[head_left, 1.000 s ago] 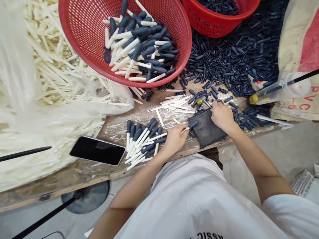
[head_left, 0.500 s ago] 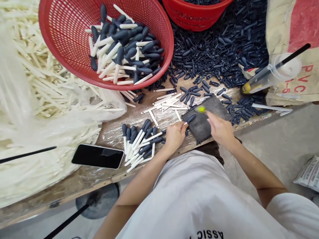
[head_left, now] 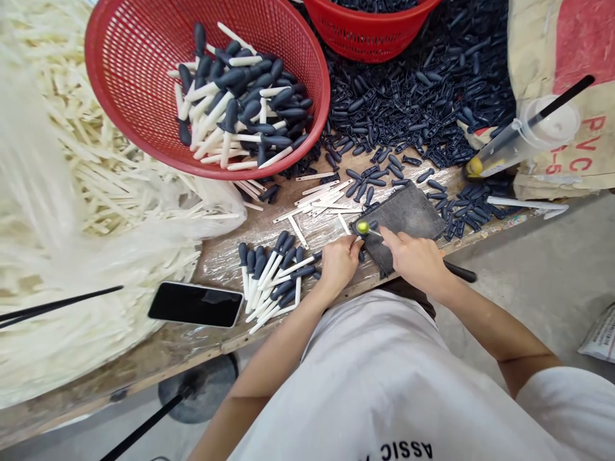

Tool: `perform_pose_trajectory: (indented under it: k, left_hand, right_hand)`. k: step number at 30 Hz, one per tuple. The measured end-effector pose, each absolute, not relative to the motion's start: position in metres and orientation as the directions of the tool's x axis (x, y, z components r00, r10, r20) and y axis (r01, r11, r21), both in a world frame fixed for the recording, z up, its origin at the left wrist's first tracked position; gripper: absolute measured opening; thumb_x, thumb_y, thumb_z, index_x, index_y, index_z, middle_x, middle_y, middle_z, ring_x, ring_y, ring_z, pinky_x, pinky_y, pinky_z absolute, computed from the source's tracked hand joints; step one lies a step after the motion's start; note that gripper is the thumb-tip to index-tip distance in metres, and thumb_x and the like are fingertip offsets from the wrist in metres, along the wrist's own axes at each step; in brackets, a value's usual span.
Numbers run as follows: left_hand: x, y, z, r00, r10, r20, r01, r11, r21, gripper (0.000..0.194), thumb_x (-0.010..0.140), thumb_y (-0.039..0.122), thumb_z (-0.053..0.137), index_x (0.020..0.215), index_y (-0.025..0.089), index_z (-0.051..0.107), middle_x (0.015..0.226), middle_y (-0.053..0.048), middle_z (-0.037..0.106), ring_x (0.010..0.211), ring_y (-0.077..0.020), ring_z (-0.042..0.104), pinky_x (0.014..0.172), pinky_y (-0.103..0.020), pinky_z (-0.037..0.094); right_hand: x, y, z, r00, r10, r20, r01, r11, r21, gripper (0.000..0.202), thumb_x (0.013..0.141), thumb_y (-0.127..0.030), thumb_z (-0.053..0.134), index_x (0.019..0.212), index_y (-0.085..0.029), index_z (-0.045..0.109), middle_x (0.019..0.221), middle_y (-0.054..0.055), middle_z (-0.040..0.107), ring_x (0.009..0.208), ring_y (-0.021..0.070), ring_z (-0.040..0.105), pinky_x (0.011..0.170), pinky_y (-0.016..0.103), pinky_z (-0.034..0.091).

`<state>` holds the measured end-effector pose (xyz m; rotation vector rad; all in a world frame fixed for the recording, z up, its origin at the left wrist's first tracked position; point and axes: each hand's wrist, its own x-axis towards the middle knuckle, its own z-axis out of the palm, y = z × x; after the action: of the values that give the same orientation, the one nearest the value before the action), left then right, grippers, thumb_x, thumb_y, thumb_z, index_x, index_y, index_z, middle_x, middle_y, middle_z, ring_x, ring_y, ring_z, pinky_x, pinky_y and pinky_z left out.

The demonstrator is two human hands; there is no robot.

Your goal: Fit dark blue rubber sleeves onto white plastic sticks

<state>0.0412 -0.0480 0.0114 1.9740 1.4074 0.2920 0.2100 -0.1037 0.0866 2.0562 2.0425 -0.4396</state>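
Observation:
My right hand [head_left: 418,259] is closed round a hammer with a yellow-green head [head_left: 362,227], a thin shaft and a black grip [head_left: 460,271] that sticks out behind the hand. The head is over the near-left part of a dark flat pad [head_left: 408,214]. My left hand [head_left: 339,261] pinches a white stick with a dark blue handle [head_left: 373,225] at the pad's left edge. The hammer head partly hides that handle; I cannot tell if they touch. Left of my left hand lies a pile of white sticks with dark handles [head_left: 271,275].
A red basket [head_left: 115,121] holds many handled sticks. Loose white sticks [head_left: 321,198] and dark handle pieces [head_left: 423,96] lie beyond the pad. A phone [head_left: 195,304] rests near the front edge. A lidded plastic cup [head_left: 504,150] leans by a sack [head_left: 538,51].
The hammer head has swung left and down, from above the pad's middle to the handle by my left hand. My left hand has stayed nearly still, keeping its pinch.

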Motion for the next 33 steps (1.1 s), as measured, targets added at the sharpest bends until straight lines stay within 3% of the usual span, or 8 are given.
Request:
perform_pose_trajectory:
  k: [7,11,17,26,29,33]
  left_hand:
    - [0.043,-0.050,0.010,0.422,0.880,-0.218,0.793,-0.242,0.560,0.026,0.097,0.028,0.051,0.102,0.014,0.073,0.094,-0.014,0.075,0.086,-0.0249,0.069,0.078,-0.032,0.047]
    - [0.039,-0.057,0.007,0.438,0.889,-0.131,0.807,-0.325,0.494,0.032,0.100,0.027,0.042,0.109,0.013,0.069,0.096,-0.014,0.071,0.086,-0.0236,0.067,0.077,-0.032,0.049]
    - [0.025,-0.063,-0.006,0.429,0.895,0.121,0.699,-0.414,0.583,0.028,0.100,0.024,0.042,0.107,0.016,0.068,0.095,-0.011,0.066,0.090,-0.0208,0.063,0.082,-0.032,0.051]
    - [-0.022,-0.056,0.008,0.306,0.934,0.183,0.692,-0.350,0.632,0.025,0.098,0.025,0.046,0.106,0.017,0.068,0.096,-0.009,0.067,0.091,-0.0193,0.063,0.085,-0.032,0.053]
    - [-0.058,-0.057,0.017,0.216,0.955,0.202,0.761,-0.294,0.579,0.025,0.098,0.026,0.047,0.104,0.016,0.070,0.098,-0.010,0.068,0.092,-0.0210,0.064,0.084,-0.034,0.052]
    - [-0.111,-0.059,0.030,0.175,0.970,0.169,0.881,-0.231,0.413,0.021,0.092,0.026,0.054,0.098,0.019,0.073,0.093,-0.010,0.069,0.089,-0.0258,0.061,0.081,-0.039,0.050]
  right_hand:
    - [0.210,-0.100,0.087,-0.012,0.930,-0.366,0.999,-0.004,-0.043,0.048,0.104,-0.032,0.027,0.149,-0.025,0.043,0.105,0.011,0.073,0.084,0.0218,0.072,0.063,0.028,0.040]
    - [0.219,-0.096,0.086,0.007,0.936,-0.352,0.999,-0.023,-0.041,0.046,0.104,-0.035,0.031,0.146,-0.028,0.047,0.103,0.008,0.074,0.081,0.0217,0.071,0.063,0.028,0.039]
    - [0.237,-0.095,0.073,0.170,0.977,-0.132,0.985,-0.167,0.035,0.046,0.104,-0.038,0.030,0.143,-0.029,0.052,0.101,0.008,0.072,0.075,0.0191,0.065,0.059,0.030,0.031]
    - [0.235,-0.069,0.033,0.169,0.983,-0.069,0.979,-0.159,0.128,0.044,0.102,-0.035,0.031,0.136,-0.025,0.057,0.094,0.010,0.067,0.075,0.0194,0.058,0.058,0.033,0.023]
    - [0.233,-0.069,0.035,0.125,0.991,-0.054,0.984,-0.118,0.131,0.043,0.102,-0.033,0.031,0.131,-0.022,0.060,0.093,0.011,0.067,0.079,0.0221,0.057,0.060,0.034,0.026]
    - [0.226,-0.066,0.047,0.046,0.999,0.026,0.991,-0.049,0.127,0.037,0.099,-0.028,0.037,0.115,-0.018,0.069,0.106,0.015,0.065,0.095,0.0286,0.052,0.073,0.038,0.033]
